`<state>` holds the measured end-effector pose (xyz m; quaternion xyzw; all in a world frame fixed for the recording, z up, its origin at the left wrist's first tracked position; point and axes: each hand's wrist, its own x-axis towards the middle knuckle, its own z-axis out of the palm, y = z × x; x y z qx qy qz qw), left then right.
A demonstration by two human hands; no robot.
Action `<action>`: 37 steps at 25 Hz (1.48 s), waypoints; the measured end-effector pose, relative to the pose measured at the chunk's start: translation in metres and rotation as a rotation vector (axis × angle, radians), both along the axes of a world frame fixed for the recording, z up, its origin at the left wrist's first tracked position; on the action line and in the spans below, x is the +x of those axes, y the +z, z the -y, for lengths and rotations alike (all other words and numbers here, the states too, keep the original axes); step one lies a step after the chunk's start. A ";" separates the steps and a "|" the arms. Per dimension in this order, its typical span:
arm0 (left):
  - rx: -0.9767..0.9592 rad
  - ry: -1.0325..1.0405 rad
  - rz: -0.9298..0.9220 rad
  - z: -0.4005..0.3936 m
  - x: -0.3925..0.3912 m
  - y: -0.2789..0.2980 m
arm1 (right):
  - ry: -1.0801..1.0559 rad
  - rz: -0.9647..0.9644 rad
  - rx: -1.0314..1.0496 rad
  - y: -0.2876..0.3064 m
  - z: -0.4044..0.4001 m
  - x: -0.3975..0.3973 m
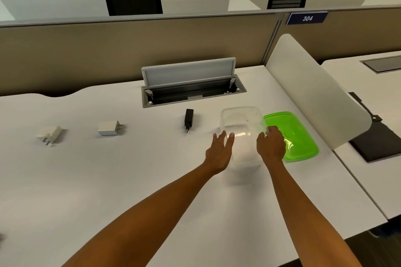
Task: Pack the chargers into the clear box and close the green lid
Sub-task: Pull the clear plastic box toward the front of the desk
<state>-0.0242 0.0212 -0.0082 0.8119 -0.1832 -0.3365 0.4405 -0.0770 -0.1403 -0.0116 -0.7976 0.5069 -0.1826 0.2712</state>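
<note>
A clear box (242, 119) stands open and empty on the white desk (108, 180). My right hand (271, 145) grips its right wall near the rim. My left hand (219, 151) lies flat against its left side, fingers spread. The green lid (299, 136) lies flat just right of the box. Three chargers rest in a row to the left: a black charger (188, 118) closest to the box, a white charger (109, 129) in the middle, another white charger (50, 134) at the far left.
An open cable hatch (191, 86) is set into the desk behind the chargers. A white curved divider (314, 93) rises at the desk's right edge. A tan partition wall (130, 54) runs along the back. A dark folder (377, 143) lies on the neighbouring desk.
</note>
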 end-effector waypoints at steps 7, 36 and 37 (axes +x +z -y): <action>-0.233 0.231 0.037 -0.092 0.003 0.019 | 0.115 0.143 0.058 0.022 -0.069 0.016; -0.242 0.785 0.057 -0.316 0.046 -0.035 | 0.634 0.235 0.323 -0.033 -0.203 0.122; -0.240 0.789 0.053 -0.317 0.046 -0.036 | 0.632 0.193 0.223 -0.032 -0.187 0.132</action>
